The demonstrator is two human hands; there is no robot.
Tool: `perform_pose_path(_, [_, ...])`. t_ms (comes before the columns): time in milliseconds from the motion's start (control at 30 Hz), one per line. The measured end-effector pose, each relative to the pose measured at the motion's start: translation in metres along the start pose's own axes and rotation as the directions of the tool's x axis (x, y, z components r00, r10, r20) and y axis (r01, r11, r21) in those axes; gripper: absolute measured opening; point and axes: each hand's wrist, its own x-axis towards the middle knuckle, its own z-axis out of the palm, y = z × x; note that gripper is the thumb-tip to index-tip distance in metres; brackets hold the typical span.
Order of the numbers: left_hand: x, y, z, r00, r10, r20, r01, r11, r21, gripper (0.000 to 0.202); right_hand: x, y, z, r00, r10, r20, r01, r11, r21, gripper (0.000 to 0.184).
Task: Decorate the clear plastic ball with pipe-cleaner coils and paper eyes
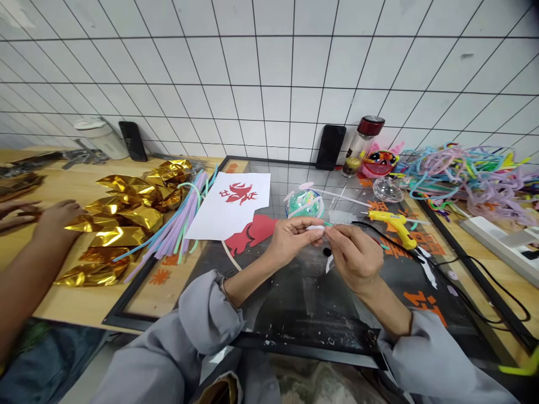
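My left hand pinches a small white piece, too small to tell its kind. Fingertips of my right hand meet it from the other side, closed on a thin green strip. Both hands are held over a dark framed glass board. Just behind them sits a see-through ball with green and pink fuzzy strips in and around it. Left of my hands lie red paper cut-outs and a white sheet with a red design.
A yellow glue gun lies at right with its black cord, near a power strip. Tangled fuzzy strips pile behind. Left are a strip bundle, gold foil and another person's hand. A bottle stands at the wall.
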Motion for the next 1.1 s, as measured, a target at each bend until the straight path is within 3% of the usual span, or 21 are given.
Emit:
perform_pose_path(67, [-0.001,0.000,0.000,0.999,-0.031,0.034,0.031,1.000,-0.001,0.038,0.002,0.000,-0.002,0.999,0.052,0.010,-0.053,0.996,0.068,0.024])
perform_pose_path(167, [-0.002,-0.001,0.000,0.993,-0.076,0.086,0.074,0.997,0.021,0.041,0.007,-0.002,-0.004,0.971,0.221,0.088,-0.236,0.942,0.238,0.014])
perform_pose_path(367, [-0.003,-0.003,-0.002,0.988,-0.124,0.094,0.113,0.987,0.116,0.039,0.010,-0.001,-0.004,0.823,0.487,0.292,-0.568,0.686,0.455,0.012])
perform_pose_path(433, [-0.003,-0.002,-0.003,0.991,-0.118,0.070,0.107,0.984,0.140,0.039,0.007,0.003,-0.003,0.751,0.555,0.357,-0.656,0.572,0.492,0.016])
perform_pose_path(500, [-0.002,-0.002,-0.003,0.993,-0.112,0.044,0.104,0.983,0.152,0.037,0.004,0.006,-0.002,0.663,0.605,0.441,-0.734,0.405,0.545,0.022])
perform_pose_path(600, [-0.002,-0.003,-0.004,0.994,-0.111,0.007,0.109,0.985,0.132,0.035,0.003,0.007,-0.001,0.570,0.643,0.511,-0.766,0.190,0.614,0.030])
perform_pose_path(667, [-0.002,-0.004,-0.003,0.994,-0.111,0.005,0.109,0.986,0.130,0.035,0.004,0.004,0.000,0.544,0.660,0.519,-0.772,0.150,0.618,0.029])
perform_pose_path(833, [-0.004,-0.003,-0.002,0.993,-0.116,0.027,0.109,0.975,0.195,0.040,0.007,-0.001,0.004,0.506,0.715,0.483,-0.786,0.152,0.599,0.021])
perform_pose_path(933, [-0.002,0.001,-0.006,0.991,0.051,-0.122,-0.016,0.963,0.269,0.038,0.007,0.003,0.005,0.460,0.762,0.455,-0.780,0.101,0.618,0.021])
perform_pose_path(967, [0.001,0.003,-0.009,0.968,0.150,-0.202,-0.085,0.951,0.296,0.034,0.007,0.005,0.006,0.445,0.774,0.450,-0.776,0.083,0.625,0.021])
perform_pose_path(1033, [0.007,0.005,-0.017,0.879,0.325,-0.348,-0.196,0.913,0.357,0.031,0.008,0.009,0.006,0.435,0.782,0.448,-0.767,0.061,0.639,0.021])
perform_pose_path(1100, [0.015,0.004,-0.026,0.822,0.389,-0.415,-0.189,0.875,0.446,0.041,0.010,0.013,0.007,0.443,0.782,0.439,-0.756,0.063,0.651,0.021])
